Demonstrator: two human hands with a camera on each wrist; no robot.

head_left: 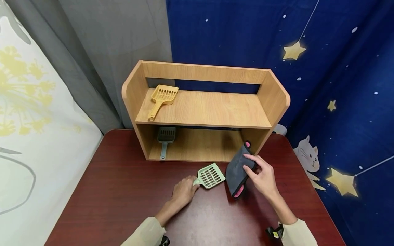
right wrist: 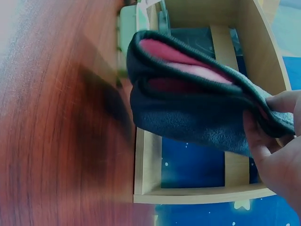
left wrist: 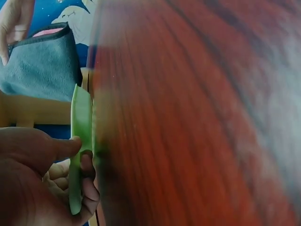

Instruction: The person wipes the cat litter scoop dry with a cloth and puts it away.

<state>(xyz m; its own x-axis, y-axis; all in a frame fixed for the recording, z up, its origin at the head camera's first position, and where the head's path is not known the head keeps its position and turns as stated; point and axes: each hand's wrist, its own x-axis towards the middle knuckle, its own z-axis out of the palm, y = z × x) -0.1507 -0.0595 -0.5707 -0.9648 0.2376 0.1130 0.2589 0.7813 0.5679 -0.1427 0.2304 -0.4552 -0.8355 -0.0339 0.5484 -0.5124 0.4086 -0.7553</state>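
My left hand (head_left: 183, 191) grips the handle of a pale green slotted litter scoop (head_left: 211, 176), low over the table in front of the shelf. In the left wrist view the thumb and curled fingers close round the scoop's handle (left wrist: 75, 188). A folded cloth (head_left: 237, 171), dark grey outside and pink inside with black edging, hangs from my right hand (head_left: 264, 176). Thumb and fingers pinch the cloth at its right edge, as the right wrist view shows. The cloth's left side is close to the scoop's blade; whether they touch I cannot tell.
A two-tier wooden shelf (head_left: 203, 125) stands at the back of the dark red table (head_left: 123, 191). On its upper board lies a yellow litter scoop (head_left: 164, 95); a grey one (head_left: 166, 135) lies on the lower board, at the left. Curtains (head_left: 215, 30) hang behind.
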